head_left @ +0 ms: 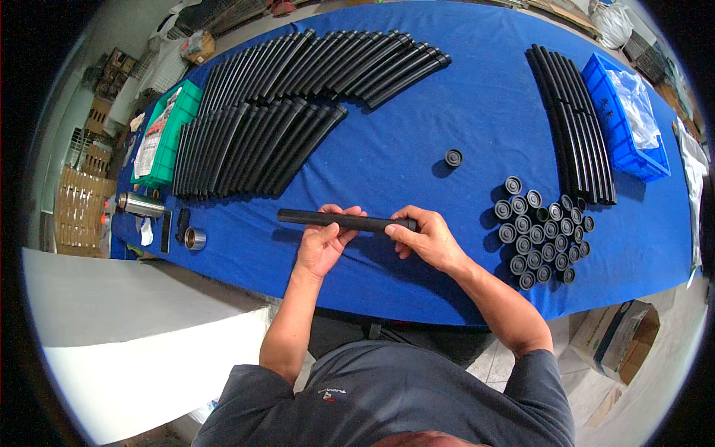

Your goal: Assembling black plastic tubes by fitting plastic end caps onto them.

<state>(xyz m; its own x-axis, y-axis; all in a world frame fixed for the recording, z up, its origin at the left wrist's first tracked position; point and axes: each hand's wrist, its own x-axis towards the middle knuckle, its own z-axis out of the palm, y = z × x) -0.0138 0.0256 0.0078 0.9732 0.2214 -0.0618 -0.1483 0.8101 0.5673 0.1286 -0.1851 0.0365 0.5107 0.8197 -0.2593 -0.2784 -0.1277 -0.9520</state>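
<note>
A long black tube [294,217] lies nearly level across my two hands, above the near edge of the blue cloth. My left hand [320,249] holds it left of its middle, palm up, thumb in front and fingers behind. My right hand [428,237] is closed round the right end, thumb pressed near a wider black collar or cap that my fingers partly cover. To the right stands a cluster of round black caps [536,235] with ringed tops. One single cap [453,157] sits apart, farther back.
Rows of black tubes [261,149] with wider ends cover the table's left and back. Plain black tubes [573,127] lie at right, beside a blue crate [622,141]. At left are a green crate [165,141], a steel flask [141,204], a phone [165,232] and a metal cup [195,238].
</note>
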